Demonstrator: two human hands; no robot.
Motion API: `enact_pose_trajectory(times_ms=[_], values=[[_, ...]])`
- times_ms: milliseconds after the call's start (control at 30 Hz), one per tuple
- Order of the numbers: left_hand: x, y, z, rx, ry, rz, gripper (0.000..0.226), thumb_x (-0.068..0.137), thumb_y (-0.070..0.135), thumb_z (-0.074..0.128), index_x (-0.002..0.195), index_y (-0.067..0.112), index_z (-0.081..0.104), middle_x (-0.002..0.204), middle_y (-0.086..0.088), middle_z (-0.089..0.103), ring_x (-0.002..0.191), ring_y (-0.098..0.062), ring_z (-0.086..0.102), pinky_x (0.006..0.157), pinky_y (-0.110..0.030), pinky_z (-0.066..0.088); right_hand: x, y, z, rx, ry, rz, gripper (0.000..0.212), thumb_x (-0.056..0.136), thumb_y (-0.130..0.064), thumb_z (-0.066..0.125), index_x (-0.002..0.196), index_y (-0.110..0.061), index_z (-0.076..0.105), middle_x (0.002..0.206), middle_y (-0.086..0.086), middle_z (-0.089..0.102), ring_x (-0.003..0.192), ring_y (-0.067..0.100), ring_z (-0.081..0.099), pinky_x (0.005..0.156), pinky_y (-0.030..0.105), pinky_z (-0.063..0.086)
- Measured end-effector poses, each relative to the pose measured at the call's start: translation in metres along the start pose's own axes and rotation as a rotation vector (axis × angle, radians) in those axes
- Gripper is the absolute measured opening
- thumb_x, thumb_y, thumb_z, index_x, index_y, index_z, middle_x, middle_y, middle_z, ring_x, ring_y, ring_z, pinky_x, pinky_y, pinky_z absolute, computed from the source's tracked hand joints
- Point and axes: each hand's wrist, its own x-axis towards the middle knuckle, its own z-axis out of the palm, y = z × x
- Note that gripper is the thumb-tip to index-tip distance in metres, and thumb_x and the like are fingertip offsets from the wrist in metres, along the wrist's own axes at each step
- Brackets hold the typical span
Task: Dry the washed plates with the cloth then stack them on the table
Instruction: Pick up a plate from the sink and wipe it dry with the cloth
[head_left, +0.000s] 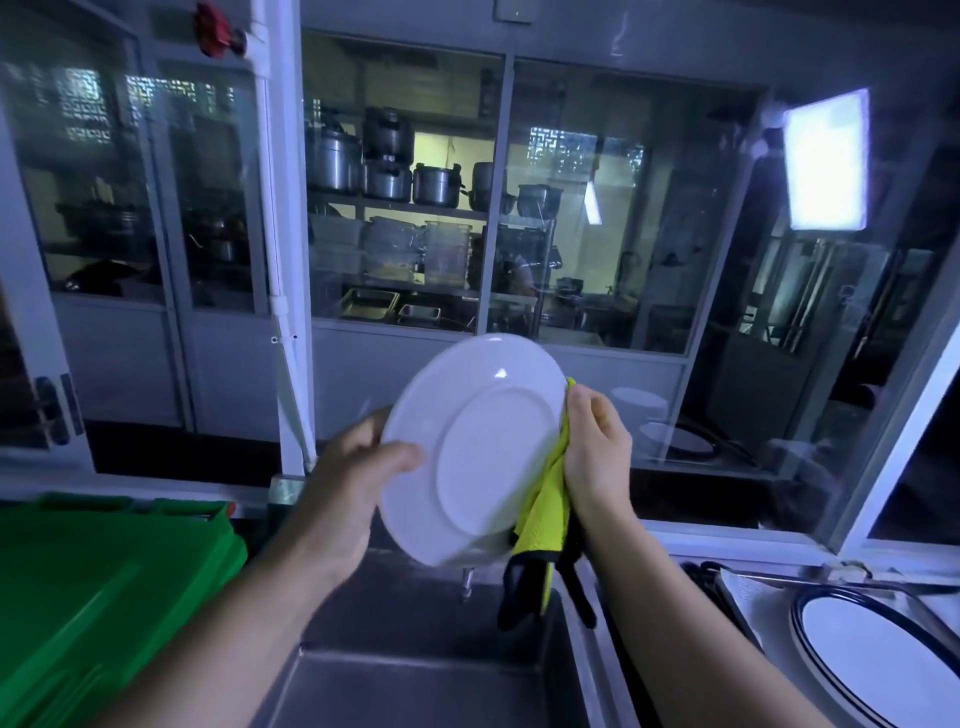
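Observation:
A white plate (478, 447) is held up on edge above the sink, its underside facing me. My left hand (358, 467) grips its left rim, thumb across the back. My right hand (595, 447) presses a yellow-green cloth (543, 512) with black trim against the plate's right rim; the cloth hangs down below the hand. The plate's front face is hidden. On the counter at lower right lies a white plate with a dark blue rim (878, 660).
A steel sink (415, 670) lies below my hands, with a small tap (467, 582) under the plate. A green plastic crate (93, 587) stands at left. Glass windows (405, 182) with shelves of pots behind fill the back. A steel tray (737, 592) holds the blue-rimmed plate.

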Motion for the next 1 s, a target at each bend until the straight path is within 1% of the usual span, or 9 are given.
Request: enact_pose_trajectory(times_ms=[100, 200, 300, 400, 467, 567, 700, 833, 1000], values=[[0.009, 0.009, -0.004, 0.076, -0.060, -0.064, 0.028, 0.069, 0.044, 0.080, 0.086, 0.022, 0.075, 0.086, -0.006, 0.075, 0.078, -0.020, 0.069, 0.069, -0.035, 0.051, 0.002, -0.006, -0.005, -0.135, -0.163, -0.145, 0.019, 0.097, -0.022, 0.053, 0.083, -0.024, 0.066, 0.070, -0.022, 0.067, 0.067, -0.009, 0.057, 0.063, 0.007, 0.043], [0.008, 0.003, 0.006, 0.103, 0.024, -0.048, 0.022, 0.076, 0.047, 0.074, 0.083, 0.026, 0.076, 0.084, -0.004, 0.076, 0.076, -0.017, 0.071, 0.068, -0.030, 0.055, 0.006, -0.012, -0.008, -0.390, -0.253, -0.296, 0.015, 0.098, -0.026, 0.049, 0.096, -0.024, 0.064, 0.086, -0.012, 0.065, 0.084, 0.006, 0.058, 0.073, 0.025, 0.042], [0.006, 0.000, 0.014, 0.111, 0.056, -0.051, 0.032, 0.075, 0.043, 0.068, 0.083, 0.011, 0.070, 0.083, -0.011, 0.073, 0.075, -0.022, 0.067, 0.072, -0.037, 0.050, 0.003, -0.023, -0.004, -0.745, -0.290, -0.639, 0.030, 0.098, -0.036, 0.038, 0.118, -0.027, 0.058, 0.109, -0.003, 0.055, 0.099, 0.017, 0.052, 0.073, 0.031, 0.040], [0.004, 0.000, 0.028, 0.127, 0.041, -0.039, 0.038, 0.074, 0.042, 0.067, 0.083, 0.005, 0.066, 0.079, -0.010, 0.069, 0.074, -0.022, 0.064, 0.074, -0.039, 0.049, -0.001, -0.032, 0.000, -0.828, -0.419, -0.973, 0.036, 0.097, -0.035, 0.037, 0.123, -0.023, 0.059, 0.111, 0.000, 0.055, 0.099, 0.025, 0.053, 0.073, 0.036, 0.046], [0.002, 0.003, 0.032, 0.116, 0.055, -0.026, 0.032, 0.075, 0.040, 0.066, 0.080, 0.009, 0.069, 0.076, -0.007, 0.069, 0.072, -0.021, 0.063, 0.071, -0.038, 0.049, 0.006, -0.032, -0.005, -0.756, -0.460, -0.908, 0.035, 0.098, -0.032, 0.038, 0.125, -0.024, 0.058, 0.112, -0.001, 0.054, 0.102, 0.022, 0.053, 0.076, 0.037, 0.047], [-0.001, 0.010, 0.031, 0.092, 0.154, -0.009, 0.025, 0.074, 0.044, 0.066, 0.076, 0.019, 0.072, 0.071, 0.001, 0.069, 0.068, -0.019, 0.063, 0.066, -0.037, 0.047, 0.016, -0.019, -0.020, -0.569, -0.434, -0.582, 0.035, 0.101, -0.030, 0.036, 0.131, -0.024, 0.053, 0.112, -0.001, 0.051, 0.102, 0.010, 0.050, 0.082, 0.028, 0.040], [-0.003, 0.015, 0.036, -0.006, 0.289, 0.038, 0.018, 0.076, 0.042, 0.068, 0.067, 0.026, 0.069, 0.069, 0.000, 0.063, 0.064, -0.017, 0.059, 0.066, -0.037, 0.045, 0.001, 0.004, -0.030, -0.425, -0.305, -0.438, 0.044, 0.101, -0.037, 0.032, 0.142, -0.022, 0.039, 0.118, 0.001, 0.045, 0.101, -0.016, 0.040, 0.086, 0.001, 0.027], [0.000, 0.015, 0.046, -0.128, 0.432, 0.073, 0.018, 0.087, 0.039, 0.064, 0.073, 0.036, 0.075, 0.072, 0.011, 0.072, 0.063, -0.008, 0.068, 0.054, -0.027, 0.052, -0.028, 0.025, -0.030, -0.534, -0.186, -0.492, 0.056, 0.094, -0.044, 0.022, 0.146, -0.027, 0.029, 0.131, 0.000, 0.037, 0.109, 0.008, 0.028, 0.096, 0.020, 0.021], [0.004, 0.014, 0.055, -0.126, 0.469, 0.094, 0.020, 0.092, 0.038, 0.060, 0.080, 0.044, 0.074, 0.077, 0.016, 0.073, 0.067, 0.000, 0.068, 0.053, -0.022, 0.051, -0.036, 0.024, -0.039, -0.696, -0.080, -0.643, 0.053, 0.094, -0.029, 0.032, 0.141, -0.007, 0.043, 0.133, 0.016, 0.046, 0.101, 0.022, 0.034, 0.091, 0.038, 0.032]])
